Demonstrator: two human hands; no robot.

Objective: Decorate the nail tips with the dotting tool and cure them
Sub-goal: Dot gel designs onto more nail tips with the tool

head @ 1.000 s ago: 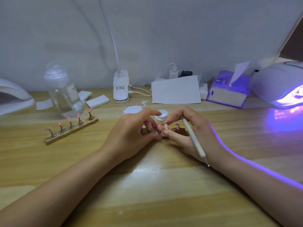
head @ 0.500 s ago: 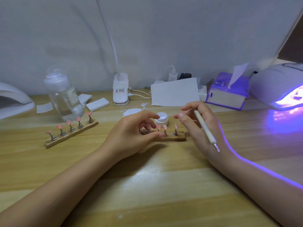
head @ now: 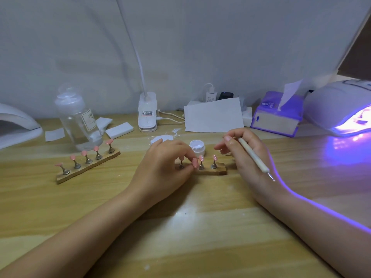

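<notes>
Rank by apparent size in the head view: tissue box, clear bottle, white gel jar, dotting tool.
1-2. tissue box and clear bottle: look alike in extent, so not ranked.
3. dotting tool, long but thin, held in the right hand.
4. white gel jar, clearly smallest.

**Wooden table and its load**

The table carries two nail stands, a jar, a bottle, two lamps, a tissue box, paper and a clip light.
</notes>
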